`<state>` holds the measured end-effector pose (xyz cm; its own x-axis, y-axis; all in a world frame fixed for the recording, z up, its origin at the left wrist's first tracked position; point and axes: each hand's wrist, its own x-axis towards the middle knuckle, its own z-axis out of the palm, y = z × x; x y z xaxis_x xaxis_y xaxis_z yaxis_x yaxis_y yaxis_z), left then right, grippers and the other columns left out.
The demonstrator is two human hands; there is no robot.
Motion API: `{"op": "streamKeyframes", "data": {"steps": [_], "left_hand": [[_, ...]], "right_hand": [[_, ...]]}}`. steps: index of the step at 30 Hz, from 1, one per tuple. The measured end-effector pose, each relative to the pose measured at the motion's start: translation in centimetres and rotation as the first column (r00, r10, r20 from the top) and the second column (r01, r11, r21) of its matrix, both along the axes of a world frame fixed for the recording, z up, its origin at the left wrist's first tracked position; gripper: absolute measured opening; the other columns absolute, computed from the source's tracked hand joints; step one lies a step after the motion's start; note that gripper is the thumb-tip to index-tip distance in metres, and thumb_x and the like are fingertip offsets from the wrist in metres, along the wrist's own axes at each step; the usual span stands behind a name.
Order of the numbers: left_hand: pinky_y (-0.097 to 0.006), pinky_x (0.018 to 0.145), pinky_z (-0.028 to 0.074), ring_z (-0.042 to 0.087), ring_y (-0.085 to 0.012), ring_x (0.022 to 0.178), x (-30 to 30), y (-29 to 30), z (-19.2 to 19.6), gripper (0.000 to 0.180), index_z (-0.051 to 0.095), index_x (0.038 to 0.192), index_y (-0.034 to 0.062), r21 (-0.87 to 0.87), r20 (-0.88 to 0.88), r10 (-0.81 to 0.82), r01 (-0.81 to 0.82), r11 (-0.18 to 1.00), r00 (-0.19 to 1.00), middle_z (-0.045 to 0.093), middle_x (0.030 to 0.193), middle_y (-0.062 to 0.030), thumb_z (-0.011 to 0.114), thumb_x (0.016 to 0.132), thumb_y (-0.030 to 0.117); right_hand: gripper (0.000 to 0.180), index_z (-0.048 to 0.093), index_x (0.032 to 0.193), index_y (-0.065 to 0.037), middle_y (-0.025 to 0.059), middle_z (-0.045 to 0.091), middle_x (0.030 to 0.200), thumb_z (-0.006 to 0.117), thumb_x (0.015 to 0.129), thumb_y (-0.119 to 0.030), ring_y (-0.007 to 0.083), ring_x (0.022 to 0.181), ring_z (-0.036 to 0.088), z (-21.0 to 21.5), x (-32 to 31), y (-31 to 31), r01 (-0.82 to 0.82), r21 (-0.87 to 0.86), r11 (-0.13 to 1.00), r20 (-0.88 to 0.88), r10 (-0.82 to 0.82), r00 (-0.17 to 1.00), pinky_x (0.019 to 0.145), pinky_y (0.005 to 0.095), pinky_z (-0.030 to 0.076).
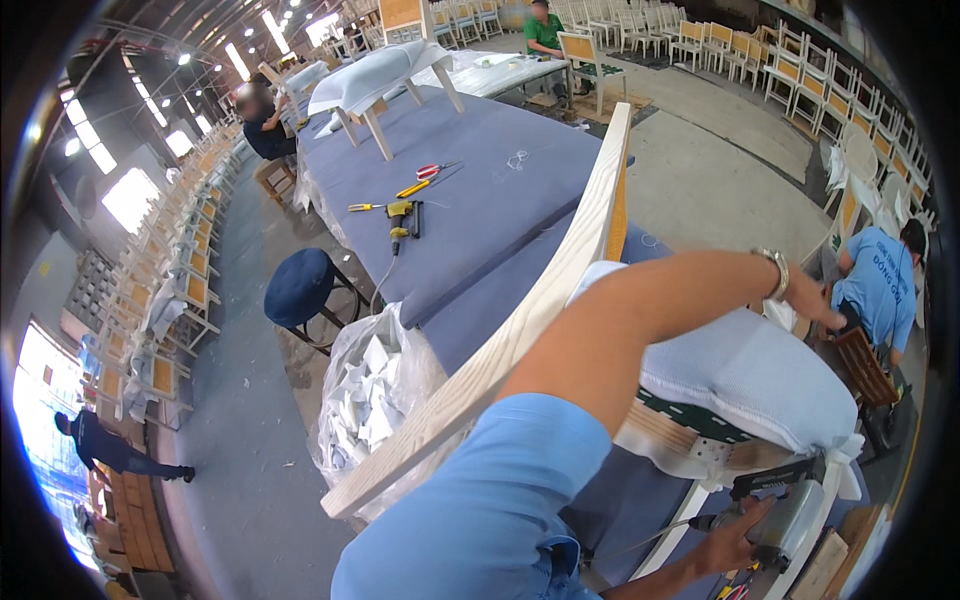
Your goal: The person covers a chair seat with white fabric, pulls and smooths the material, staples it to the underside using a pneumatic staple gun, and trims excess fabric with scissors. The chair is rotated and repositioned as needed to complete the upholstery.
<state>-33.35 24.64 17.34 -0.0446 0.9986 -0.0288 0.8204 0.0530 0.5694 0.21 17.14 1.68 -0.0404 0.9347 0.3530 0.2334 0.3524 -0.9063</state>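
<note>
Rows of chairs fill the workshop around a blue padded surface [500, 170]. On it lies a wooden chair [560, 300] on its side. Left hand [822, 310] rests open on its cushion [760, 375]; right hand [735, 540] has its grip clamped on a staple gun [790, 505].

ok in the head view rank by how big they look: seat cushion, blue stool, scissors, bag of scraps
1. seat cushion, though it is nearest the camera
2. bag of scraps
3. blue stool
4. scissors
The right hand grips a staple gun under the cushion.
</note>
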Motion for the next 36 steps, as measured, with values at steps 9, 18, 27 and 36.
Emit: {"op": "streamKeyframes", "data": {"steps": [9, 18, 27, 36], "left_hand": [[-0.04, 0.116, 0.03, 0.042, -0.0297, 0.141, 3.9, 0.7, -1.6, 0.079, 0.049, 0.149, 0.0169, -0.239, 0.455, -0.192, 0.327, 0.914, 0.869, 0.046, 0.153, -0.0153, 0.043, 0.094, 0.072], [-0.043, 0.117, 0.03, 0.043, -0.0372, 0.14, 6.2, -1.6, 0.0, 0.097, 0.041, 0.152, 0.0061, -0.13, 0.134, -0.225, 0.242, 0.962, 0.965, 0.044, 0.152, -0.0249, 0.049, 0.086, 0.077], [-0.047, 0.095, 0.05, 0.063, -0.0439, 0.116, 11.3, -6.6, 1.2, 0.104, 0.034, 0.155, 0.0076, 0.065, -0.311, -0.06, 0.085, 0.994, 0.948, 0.055, 0.138, -0.0289, 0.046, 0.082, 0.081], [-0.047, 0.088, 0.053, 0.064, -0.0422, 0.113, 12.8, -7.0, 0.4, 0.101, 0.038, 0.153, 0.0102, 0.196, -0.391, 0.011, 0.072, 0.978, 0.92, 0.059, 0.131, -0.0276, 0.047, 0.082, 0.081]], "right_hand": [[0.031, 0.063, 0.123, 0.008, 0.0131, 0.072, 0.107, 0.058, 0.102, -0.014, 0.0176, 0.084, 0.067, 2.4, -1.6, -1.0, -0.001, 0.157, 0.988, -0.091, 0.016, 0.996, 0.069, 0.0309, 0.054], [0.035, 0.065, 0.128, -0.005, 0.0097, 0.071, 0.106, 0.058, 0.102, -0.027, 0.0138, 0.078, 0.065, 0.6, 0.3, 0.3, -0.069, 0.014, 0.998, 0.096, 0.067, 0.993, 0.072, 0.0293, 0.051], [0.033, 0.065, 0.127, -0.002, 0.0129, 0.069, 0.115, 0.062, 0.099, -0.02, 0.0174, 0.076, 0.063, 0.1, 1.2, 0.7, -0.168, 0.536, 0.827, 0.337, -0.027, 0.941, 0.072, 0.03, 0.051], [0.029, 0.068, 0.119, 0.001, 0.0047, 0.066, 0.092, 0.065, 0.099, -0.02, 0.0128, 0.072, 0.055, 0.6, 1.1, 0.9, -0.189, 0.076, 0.979, -0.153, 0.198, 0.968, 0.062, 0.0289, 0.045]]}}
